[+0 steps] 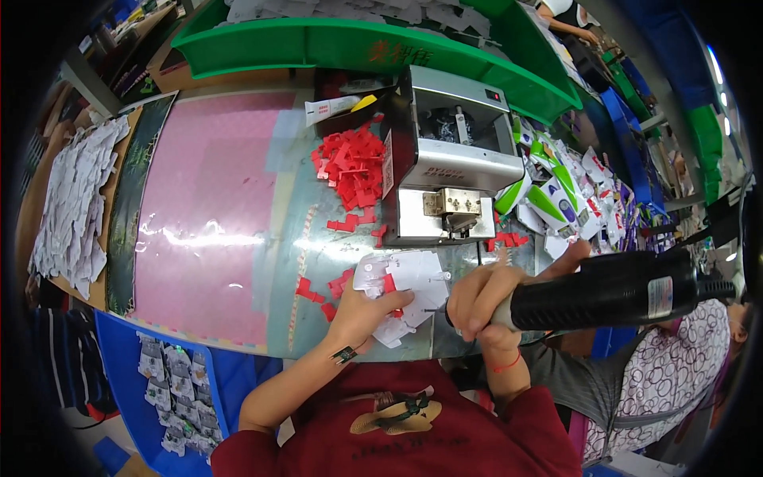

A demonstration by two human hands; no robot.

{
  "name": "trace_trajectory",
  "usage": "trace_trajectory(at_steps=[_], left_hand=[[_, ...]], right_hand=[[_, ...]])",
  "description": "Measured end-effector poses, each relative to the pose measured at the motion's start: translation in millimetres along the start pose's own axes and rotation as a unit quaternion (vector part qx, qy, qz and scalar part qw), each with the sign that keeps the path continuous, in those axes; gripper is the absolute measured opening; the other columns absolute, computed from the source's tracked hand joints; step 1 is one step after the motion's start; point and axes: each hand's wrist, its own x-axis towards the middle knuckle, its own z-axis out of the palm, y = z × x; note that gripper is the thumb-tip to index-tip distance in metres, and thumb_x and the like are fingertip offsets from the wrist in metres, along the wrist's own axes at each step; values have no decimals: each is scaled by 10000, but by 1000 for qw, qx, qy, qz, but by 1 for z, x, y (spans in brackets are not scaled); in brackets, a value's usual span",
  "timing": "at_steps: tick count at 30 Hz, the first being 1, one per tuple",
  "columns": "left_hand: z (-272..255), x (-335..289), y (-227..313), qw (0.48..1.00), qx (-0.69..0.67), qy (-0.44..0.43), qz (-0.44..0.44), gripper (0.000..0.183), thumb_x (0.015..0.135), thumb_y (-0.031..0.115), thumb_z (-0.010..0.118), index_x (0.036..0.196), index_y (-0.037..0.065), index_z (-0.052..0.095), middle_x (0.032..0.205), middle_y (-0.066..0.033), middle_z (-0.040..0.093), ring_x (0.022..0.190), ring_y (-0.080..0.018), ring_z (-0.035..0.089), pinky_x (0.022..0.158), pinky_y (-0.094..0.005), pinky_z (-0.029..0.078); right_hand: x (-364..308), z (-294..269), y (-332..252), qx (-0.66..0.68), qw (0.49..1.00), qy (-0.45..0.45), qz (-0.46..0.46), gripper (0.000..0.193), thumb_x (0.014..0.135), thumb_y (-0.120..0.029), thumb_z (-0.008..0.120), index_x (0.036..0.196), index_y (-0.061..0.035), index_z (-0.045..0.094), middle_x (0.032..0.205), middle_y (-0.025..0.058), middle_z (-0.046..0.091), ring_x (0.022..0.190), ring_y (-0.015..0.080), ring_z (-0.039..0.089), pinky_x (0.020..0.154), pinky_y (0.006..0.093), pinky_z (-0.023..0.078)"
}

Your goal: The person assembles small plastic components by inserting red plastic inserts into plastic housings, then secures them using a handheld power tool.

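My left hand (362, 314) grips a flat white plastic part (421, 278) above the near edge of the table, its thumb across the top. A small red plastic piece (389, 284) sits on that part beside the thumb. In my right hand (486, 298) is a black electric screwdriver (600, 292), held sideways with its bit end pointing left at the white part. Whether the bit touches a screw cannot be made out. Just beyond my hands stands a silver and black screw feeder (457, 165). Several loose red pieces (338, 282) lie left of the white part.
A heap of red pieces (350, 163) lies left of the feeder. White and green shells (556, 199) are piled on its right. A green bin (318, 48) of white parts spans the back. White parts (75, 199) are stacked far left, above a blue bin (131, 381). A coworker sits at right.
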Motion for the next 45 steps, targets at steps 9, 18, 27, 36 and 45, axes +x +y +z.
trace_trajectory(at_steps=[9,18,27,36,45], left_hand=[[8,-9,12,999,-35,-35,-9,345,679,-41,628,998,-12,502,885,-82,591,768,-148,583,674,-277,483],[11,-10,17,998,-51,-40,-15,443,670,-65,629,1074,10,463,949,-96,575,858,-182,577,732,-301,469],[7,-12,2,996,-86,15,9,418,673,-54,627,1068,-21,494,925,-84,586,763,-133,570,649,-257,478],[-1,-28,18,985,-47,-153,60,591,677,-66,610,1232,-26,412,1138,-131,526,1022,-155,509,861,-277,409],[17,-38,32,904,141,-262,306,406,712,-53,574,1115,-14,540,1293,-247,357,1131,-344,444,908,-355,383]], right_hand=[[-3,12,11,4,994,-80,-68,361,644,38,676,948,-99,539,610,66,549,495,213,541,465,315,435],[-4,11,8,-32,986,-135,-89,259,636,-14,712,845,-68,568,601,58,552,505,206,553,469,309,443],[-29,-14,6,-65,988,54,-131,515,796,-159,609,1214,-188,309,634,21,467,446,115,434,410,243,358],[-58,-63,26,-71,933,352,-27,629,834,-240,570,1320,-108,192,970,102,509,801,210,544,687,330,452],[-56,-29,-32,-488,824,247,-147,607,821,-177,547,1314,-11,235,1139,160,497,962,240,529,843,348,405]])
